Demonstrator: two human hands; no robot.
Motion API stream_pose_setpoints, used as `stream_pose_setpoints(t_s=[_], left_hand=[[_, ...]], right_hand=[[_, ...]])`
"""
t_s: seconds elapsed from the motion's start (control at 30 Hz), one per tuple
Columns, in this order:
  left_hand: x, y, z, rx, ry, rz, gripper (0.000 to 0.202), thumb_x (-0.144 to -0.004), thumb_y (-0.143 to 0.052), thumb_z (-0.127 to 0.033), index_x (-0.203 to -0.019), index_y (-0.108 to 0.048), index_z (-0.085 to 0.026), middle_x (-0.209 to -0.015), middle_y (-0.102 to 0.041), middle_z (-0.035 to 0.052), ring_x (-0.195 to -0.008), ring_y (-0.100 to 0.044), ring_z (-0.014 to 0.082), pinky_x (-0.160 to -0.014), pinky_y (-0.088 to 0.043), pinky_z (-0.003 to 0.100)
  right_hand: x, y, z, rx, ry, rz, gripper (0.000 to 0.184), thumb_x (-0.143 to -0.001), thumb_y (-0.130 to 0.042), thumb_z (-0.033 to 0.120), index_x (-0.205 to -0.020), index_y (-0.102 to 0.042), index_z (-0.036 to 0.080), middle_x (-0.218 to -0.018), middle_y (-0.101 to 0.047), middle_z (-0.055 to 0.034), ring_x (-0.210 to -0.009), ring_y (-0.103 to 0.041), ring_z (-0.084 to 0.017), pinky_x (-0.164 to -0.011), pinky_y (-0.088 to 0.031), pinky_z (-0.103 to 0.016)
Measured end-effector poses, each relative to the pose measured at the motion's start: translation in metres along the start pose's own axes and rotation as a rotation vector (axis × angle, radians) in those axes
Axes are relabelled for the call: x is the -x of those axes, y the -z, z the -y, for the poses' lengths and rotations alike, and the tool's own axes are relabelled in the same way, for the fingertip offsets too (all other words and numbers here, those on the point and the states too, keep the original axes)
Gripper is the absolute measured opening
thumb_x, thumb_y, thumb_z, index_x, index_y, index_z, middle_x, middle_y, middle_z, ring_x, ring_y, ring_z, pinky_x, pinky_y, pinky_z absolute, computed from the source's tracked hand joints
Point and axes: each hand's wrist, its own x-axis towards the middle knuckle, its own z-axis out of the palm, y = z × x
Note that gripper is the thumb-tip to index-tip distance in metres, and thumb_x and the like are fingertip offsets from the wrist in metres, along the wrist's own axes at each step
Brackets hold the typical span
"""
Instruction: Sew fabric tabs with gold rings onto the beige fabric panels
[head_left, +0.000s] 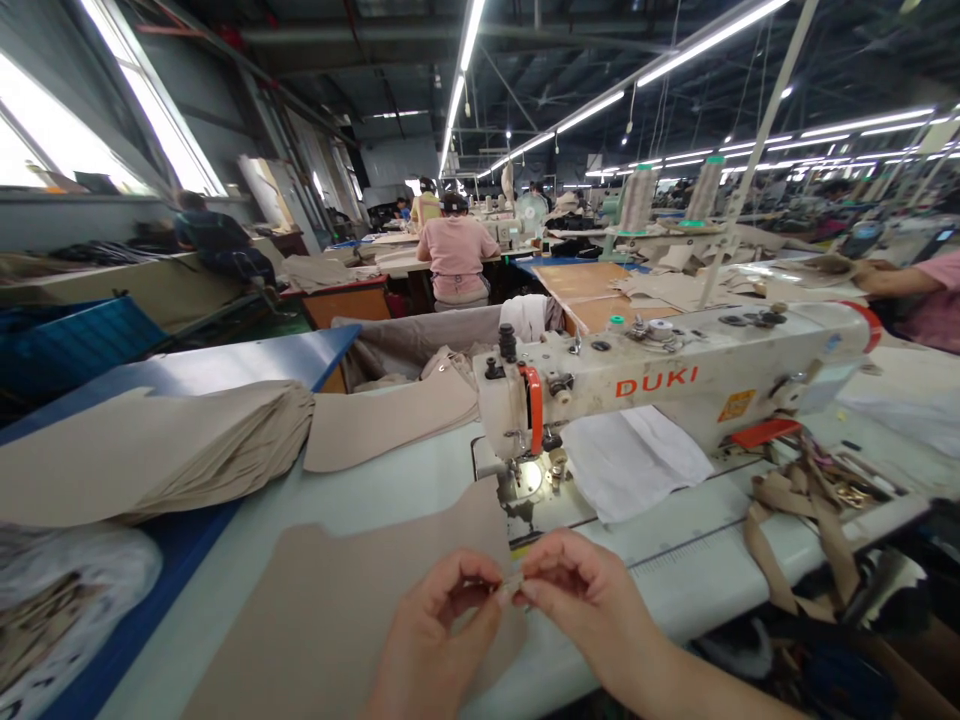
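My left hand (450,610) and my right hand (577,600) meet in front of the sewing machine (660,380), each closed in a pinch. Between the fingertips is a small pale piece (512,583), largely covered; its exact kind does not show. Below my hands lies a flat beige fabric panel (337,580), its upper corner reaching the machine's needle plate (529,480). A white cloth (637,460) rests under the machine arm, right of the lit needle area.
A stack of beige panels (225,450) lies at the left, with another panel (390,420) behind. A plastic bag of small strips (52,620) sits lower left. Beige webbing (810,520) hangs over the table's right edge. A co-worker's arm (900,280) reaches in at right.
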Motion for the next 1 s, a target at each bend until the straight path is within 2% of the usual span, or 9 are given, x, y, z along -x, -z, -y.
stream_pose_setpoints(t_s=[0.27,0.37,0.47,0.57,0.63,0.77,0.87,1.0], left_hand=[[0.0,-0.002,0.006,-0.091,-0.054,-0.015,0.011,-0.066,-0.068,-0.029,-0.065,-0.062,-0.02,-0.065,-0.063,0.0,-0.064,-0.06,0.0166,-0.064,-0.051,0.023],[0.0,-0.001,0.01,-0.153,-0.069,-0.01,0.008,-0.067,-0.065,-0.027,-0.065,-0.061,-0.02,-0.065,-0.063,0.0001,-0.065,-0.06,0.0169,-0.065,-0.05,0.024],[-0.003,0.003,0.006,-0.226,-0.062,0.083,0.004,-0.07,-0.062,-0.024,-0.068,-0.062,-0.021,-0.068,-0.065,-0.0001,-0.068,-0.061,0.0168,-0.068,-0.05,0.024],[-0.016,0.012,0.001,-0.32,-0.088,0.248,0.008,-0.077,-0.058,-0.027,-0.076,-0.064,-0.021,-0.076,-0.067,0.0014,-0.076,-0.063,0.0183,-0.074,-0.049,0.025],[-0.032,0.02,0.003,-0.4,-0.145,0.258,0.015,-0.082,-0.053,-0.031,-0.084,-0.064,-0.021,-0.085,-0.069,0.0036,-0.085,-0.063,0.0204,-0.08,-0.048,0.029],[-0.061,0.028,0.027,-0.663,-0.352,0.105,0.022,-0.082,-0.052,-0.028,-0.1,-0.063,-0.02,-0.11,-0.064,0.0096,-0.107,-0.055,0.0264,-0.098,-0.04,0.042],[-0.067,0.022,0.047,-0.834,-0.448,0.142,0.029,-0.083,-0.048,-0.025,-0.109,-0.059,-0.019,-0.12,-0.059,0.0114,-0.116,-0.049,0.0274,-0.101,-0.039,0.046],[-0.058,0.013,0.06,-0.909,-0.488,0.145,0.033,-0.086,-0.045,-0.027,-0.116,-0.054,-0.015,-0.121,-0.057,0.0137,-0.116,-0.05,0.0273,-0.1,-0.041,0.046]], right_hand=[[-0.003,0.004,-0.003,0.111,-0.03,0.033,0.006,-0.073,-0.064,0.023,-0.073,-0.068,0.018,-0.065,-0.066,0.0001,-0.063,-0.062,-0.014,-0.06,-0.047,-0.023],[-0.005,0.004,-0.001,0.23,-0.018,0.043,0.008,-0.074,-0.059,0.02,-0.072,-0.067,0.019,-0.063,-0.064,0.0008,-0.061,-0.061,-0.014,-0.058,-0.045,-0.023],[-0.009,0.006,0.0,0.291,-0.024,0.072,0.01,-0.073,-0.056,0.018,-0.069,-0.065,0.019,-0.061,-0.062,0.002,-0.058,-0.059,-0.013,-0.056,-0.045,-0.022],[-0.015,0.011,-0.004,0.17,-0.136,0.102,0.006,-0.07,-0.058,0.022,-0.065,-0.061,0.019,-0.056,-0.058,0.0038,-0.053,-0.057,-0.012,-0.055,-0.046,-0.023],[-0.021,0.016,-0.007,0.107,-0.203,0.097,0.007,-0.067,-0.062,0.025,-0.064,-0.059,0.019,-0.054,-0.057,0.0049,-0.051,-0.057,-0.011,-0.054,-0.046,-0.023],[-0.034,0.026,-0.011,0.103,-0.244,0.075,0.015,-0.062,-0.068,0.03,-0.062,-0.057,0.019,-0.051,-0.057,0.0063,-0.047,-0.056,-0.01,-0.05,-0.045,-0.022],[-0.044,0.029,-0.01,0.202,-0.265,0.069,0.014,-0.064,-0.066,0.028,-0.06,-0.056,0.019,-0.051,-0.057,0.0069,-0.045,-0.056,-0.01,-0.048,-0.044,-0.021],[-0.064,0.024,-0.009,0.344,-0.34,0.077,0.013,-0.07,-0.061,0.017,-0.059,-0.055,0.02,-0.049,-0.057,0.0074,-0.043,-0.056,-0.009,-0.049,-0.046,-0.02]])
